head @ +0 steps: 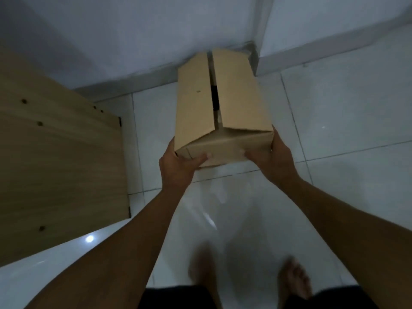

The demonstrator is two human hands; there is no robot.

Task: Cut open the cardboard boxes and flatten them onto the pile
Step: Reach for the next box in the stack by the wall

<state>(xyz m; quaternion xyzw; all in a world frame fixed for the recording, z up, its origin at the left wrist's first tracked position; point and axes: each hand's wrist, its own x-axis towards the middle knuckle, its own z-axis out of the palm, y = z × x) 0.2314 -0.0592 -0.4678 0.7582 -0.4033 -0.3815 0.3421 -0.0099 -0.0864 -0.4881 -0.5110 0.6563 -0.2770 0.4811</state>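
Head camera, looking steeply down, close over hands and floor [334, 108]

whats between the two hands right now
In the head view, the near end of the cardboard box fills the stretch: the left hand grips its left corner, the right hand its right corner.

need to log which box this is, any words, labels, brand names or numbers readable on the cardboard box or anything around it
None can be read.
cardboard box: plain brown faces, no print or label showing; only a small dark spot on the left flap.
wooden panel: only dark holes, no text.
Tiled floor and wall: no signs or writing.
left hand and right hand hide parts of the box's near corners.
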